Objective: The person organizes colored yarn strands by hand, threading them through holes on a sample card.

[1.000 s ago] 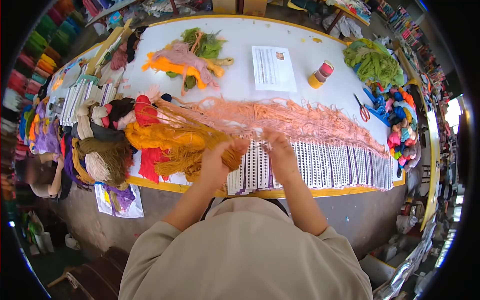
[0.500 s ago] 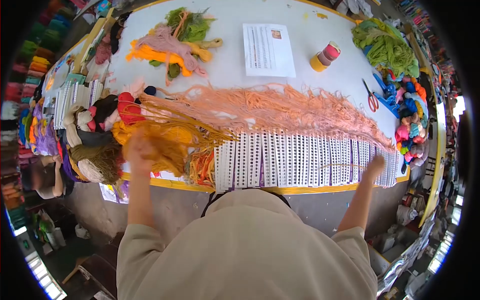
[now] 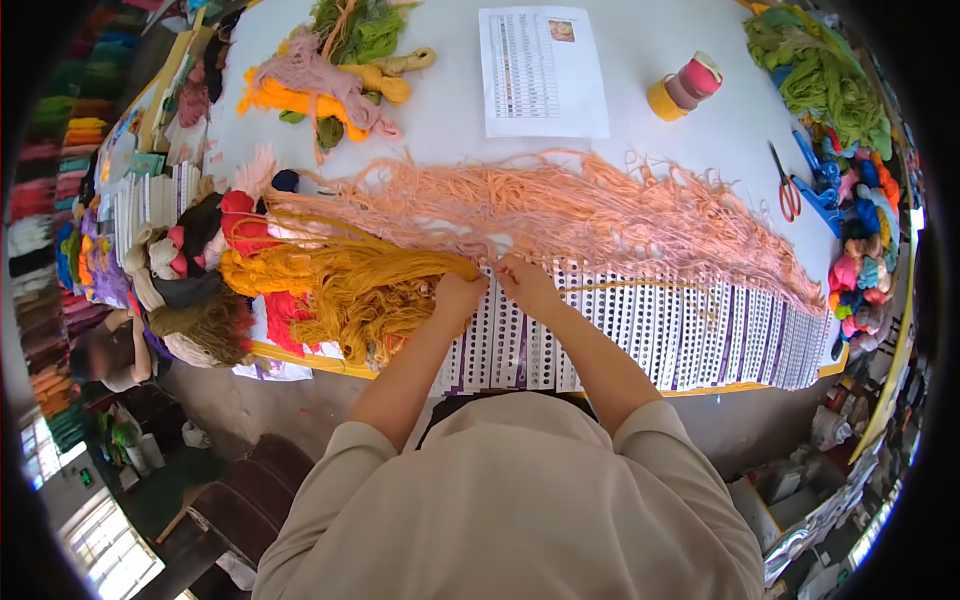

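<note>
My left hand [image 3: 459, 295] is closed around the end of a thick hank of mustard-yellow yarn [image 3: 365, 280], which trails off to the left. Close beside it, my right hand [image 3: 528, 287] pinches at the hank's end. A thin mustard strand [image 3: 640, 285] runs rightward from my right hand across a long row of white cards with punched holes [image 3: 600, 335]. Beyond both hands, loose peach and pink yarn [image 3: 590, 215] lies along the tops of the cards.
A printed sheet [image 3: 530, 110] and stacked yarn cones [image 3: 685, 88] stand farther back. Scissors [image 3: 787, 190] lie at right, near green yarn [image 3: 820, 80]. Colourful hanks [image 3: 335, 80] are heaped back left. Another person [image 3: 115, 350] is at far left.
My right hand has come leftward from the far end of the cards. My left hand has moved right with the mustard hank, and both hands now meet. The view has shifted slightly.
</note>
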Demonstrator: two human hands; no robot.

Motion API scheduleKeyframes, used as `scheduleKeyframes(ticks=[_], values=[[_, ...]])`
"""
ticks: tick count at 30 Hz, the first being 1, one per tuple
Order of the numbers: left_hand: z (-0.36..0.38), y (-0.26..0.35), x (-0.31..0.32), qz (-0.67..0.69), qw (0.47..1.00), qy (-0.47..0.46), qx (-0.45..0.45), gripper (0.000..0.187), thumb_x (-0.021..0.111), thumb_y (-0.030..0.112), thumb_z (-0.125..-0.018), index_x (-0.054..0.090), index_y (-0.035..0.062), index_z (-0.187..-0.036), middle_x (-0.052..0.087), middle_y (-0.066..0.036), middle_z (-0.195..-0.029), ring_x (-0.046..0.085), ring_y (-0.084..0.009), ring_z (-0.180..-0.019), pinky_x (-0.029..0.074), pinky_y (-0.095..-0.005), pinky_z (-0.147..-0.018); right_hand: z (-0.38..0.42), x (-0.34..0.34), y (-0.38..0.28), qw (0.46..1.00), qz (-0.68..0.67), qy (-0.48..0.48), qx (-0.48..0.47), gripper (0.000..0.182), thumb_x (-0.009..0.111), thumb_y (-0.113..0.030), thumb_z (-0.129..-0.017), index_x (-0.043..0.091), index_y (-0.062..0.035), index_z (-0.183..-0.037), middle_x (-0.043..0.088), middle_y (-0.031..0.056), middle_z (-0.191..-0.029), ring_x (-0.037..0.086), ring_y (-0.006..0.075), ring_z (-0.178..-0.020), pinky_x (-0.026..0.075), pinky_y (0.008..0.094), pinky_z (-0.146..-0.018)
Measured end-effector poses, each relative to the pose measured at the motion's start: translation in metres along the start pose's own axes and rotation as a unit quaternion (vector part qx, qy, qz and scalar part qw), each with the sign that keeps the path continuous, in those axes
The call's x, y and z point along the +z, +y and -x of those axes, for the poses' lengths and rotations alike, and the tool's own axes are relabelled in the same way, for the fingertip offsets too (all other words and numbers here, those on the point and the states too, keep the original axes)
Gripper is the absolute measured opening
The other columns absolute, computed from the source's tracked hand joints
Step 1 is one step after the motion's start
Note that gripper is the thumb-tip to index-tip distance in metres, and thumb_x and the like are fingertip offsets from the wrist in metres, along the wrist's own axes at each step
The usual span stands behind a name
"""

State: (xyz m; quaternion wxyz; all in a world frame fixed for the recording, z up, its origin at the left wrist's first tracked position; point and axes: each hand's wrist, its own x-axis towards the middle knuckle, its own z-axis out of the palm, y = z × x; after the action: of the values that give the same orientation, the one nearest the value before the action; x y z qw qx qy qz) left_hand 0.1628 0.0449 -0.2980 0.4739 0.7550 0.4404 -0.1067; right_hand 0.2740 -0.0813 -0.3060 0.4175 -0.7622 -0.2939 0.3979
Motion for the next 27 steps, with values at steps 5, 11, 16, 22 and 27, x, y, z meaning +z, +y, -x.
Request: scheduleKeyframes(ticks=[5, 11, 16, 22, 27], values=[[-0.004, -0.001, 0.001, -0.077, 0.995, 0.054, -0.023, 0.038, 0.066, 0.035, -0.076, 0.068, -0.0031, -0.074, 0.064, -0.020, -0.065, 0.066, -0.0291, -0.062, 0.050, -0.0388, -0.058, -0.004, 0.003, 0.013, 0.999, -0.008, -0.038, 0.011, 0.011, 0.054, -0.017, -0.093, 0.056, -0.0059, -0.094, 0.056, 0.0062, -0.061, 0.055, 0.0155, -0.053, 0.044, 0.0312, -0.052], [0.002, 0.014, -0.007, 0.189, 0.971, -0.050, -0.134, 0.025, 0.065, 0.022, -0.083, 0.064, -0.0012, -0.073, 0.060, -0.008, -0.061, 0.055, -0.0159, -0.051, 0.041, -0.0306, -0.048, -0.006, -0.002, 0.006, 0.998, 0.027, -0.062, 0.004, 0.012, 0.053, -0.017, -0.094, 0.053, -0.0055, -0.097, 0.057, 0.0055, -0.061, 0.056, 0.0156, -0.053, 0.046, 0.0306, -0.054], [0.000, 0.016, -0.009, 0.298, 0.930, -0.111, -0.185, 0.016, 0.063, 0.014, -0.087, 0.061, 0.0032, -0.075, 0.054, -0.001, -0.060, 0.042, -0.0077, -0.046, 0.029, -0.0242, -0.042, -0.009, -0.009, -0.006, 0.987, -0.095, -0.079, 0.102, 0.027, 0.054, -0.014, -0.093, 0.042, -0.0072, -0.117, 0.057, 0.0056, -0.060, 0.052, 0.0138, -0.047, 0.043, 0.0286, -0.046], [-0.010, -0.003, -0.009, 0.038, 0.988, -0.125, -0.081, 0.010, 0.061, 0.011, -0.088, 0.063, 0.0019, -0.086, 0.057, -0.002, -0.064, 0.043, -0.0076, -0.049, 0.030, -0.0225, -0.042, -0.014, -0.012, 0.000, 0.956, -0.196, -0.140, 0.166, 0.039, 0.058, -0.012, -0.091, 0.040, -0.0049, -0.125, 0.061, 0.0077, -0.064, 0.053, 0.0128, -0.048, 0.044, 0.0263, -0.045], [0.007, 0.004, -0.036, 0.462, 0.864, -0.129, -0.152, 0.010, 0.060, 0.011, -0.089, 0.063, 0.0032, -0.094, 0.058, -0.003, -0.069, 0.047, -0.0091, -0.051, 0.035, -0.0208, -0.044, -0.014, -0.010, 0.000, 0.951, -0.220, -0.115, 0.185, 0.042, 0.062, -0.011, -0.088, 0.042, -0.0042, -0.124, 0.064, 0.0083, -0.071, 0.058, 0.0118, -0.055, 0.049, 0.0242, -0.049]])
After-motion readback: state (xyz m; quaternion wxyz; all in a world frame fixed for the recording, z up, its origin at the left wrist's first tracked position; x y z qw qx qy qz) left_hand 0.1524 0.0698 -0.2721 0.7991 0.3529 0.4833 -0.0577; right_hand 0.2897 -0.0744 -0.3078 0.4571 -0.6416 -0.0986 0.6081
